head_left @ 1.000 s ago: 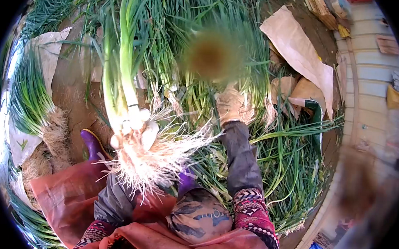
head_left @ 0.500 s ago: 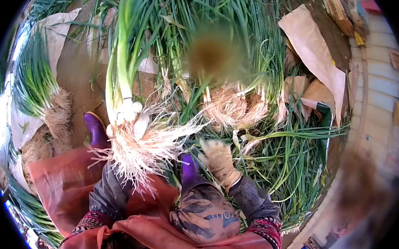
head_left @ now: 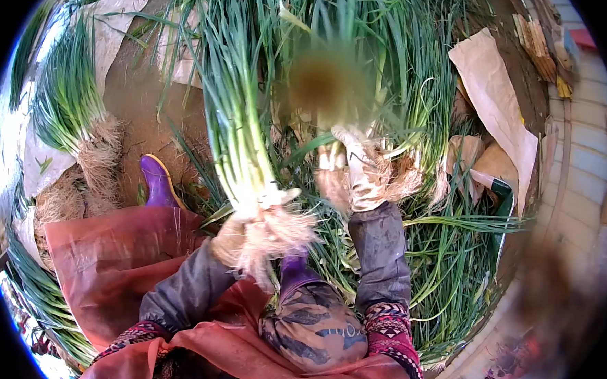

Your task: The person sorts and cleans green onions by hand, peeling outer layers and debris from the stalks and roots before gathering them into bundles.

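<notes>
My left hand (head_left: pixel 229 239), in a tan work glove, is closed around the root end of a bunch of green onions (head_left: pixel 245 142). The long green leaves point away from me, and pale roots (head_left: pixel 277 233) fan out over the glove and hide part of it. My gloved right hand (head_left: pixel 361 170) reaches forward to the root end of the green onion pile (head_left: pixel 405 143). Its fingers look stretched out along the white stems (head_left: pixel 331 157), touching the pile. Leaves and a blurred spot on the lens cover part of the view there.
Another bundle of green onions (head_left: pixel 71 112) lies at the left with its roots toward me. Loose leaves (head_left: pixel 454 266) cover the ground at right, beside a torn paper sheet (head_left: pixel 497 97). My purple boots (head_left: pixel 160 182) and red apron (head_left: pixel 118 255) are below.
The bunch in my left hand has dropped away from the camera and shifted right, bringing the left glove into view. My right hand has moved forward from near my knee onto the pile.
</notes>
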`<action>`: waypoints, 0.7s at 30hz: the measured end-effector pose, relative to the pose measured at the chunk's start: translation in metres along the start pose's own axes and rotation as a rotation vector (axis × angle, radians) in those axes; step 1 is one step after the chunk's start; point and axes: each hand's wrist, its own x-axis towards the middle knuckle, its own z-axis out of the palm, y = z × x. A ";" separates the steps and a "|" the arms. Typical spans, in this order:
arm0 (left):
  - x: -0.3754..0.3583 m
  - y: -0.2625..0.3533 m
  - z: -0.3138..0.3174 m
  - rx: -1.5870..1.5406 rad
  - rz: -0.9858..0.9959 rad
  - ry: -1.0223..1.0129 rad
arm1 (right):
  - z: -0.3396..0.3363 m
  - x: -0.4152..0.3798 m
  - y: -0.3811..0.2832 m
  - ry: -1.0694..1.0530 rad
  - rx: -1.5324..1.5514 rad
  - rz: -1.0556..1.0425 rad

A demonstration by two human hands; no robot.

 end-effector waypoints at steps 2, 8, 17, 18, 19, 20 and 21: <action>0.020 -0.019 -0.019 0.058 -0.077 0.020 | 0.011 -0.008 -0.003 -0.134 -0.223 -0.001; 0.055 -0.037 -0.020 -0.011 -0.022 0.109 | 0.001 -0.026 0.028 0.015 -1.272 -0.663; 0.028 -0.019 -0.030 -0.093 0.217 -0.082 | -0.080 -0.144 0.021 -0.369 -2.186 0.566; 0.025 -0.024 -0.042 -0.154 0.254 -0.117 | -0.057 -0.139 0.009 -0.409 -2.195 0.613; 0.022 -0.028 -0.048 -0.215 0.288 -0.154 | -0.069 -0.116 0.030 -0.301 -2.139 -0.011; 0.025 -0.031 -0.057 -0.221 0.340 -0.223 | -0.079 -0.092 0.050 -0.195 -2.054 -0.629; 0.028 -0.032 -0.058 -0.229 0.390 -0.293 | -0.028 -0.075 0.034 -0.191 -1.244 -0.444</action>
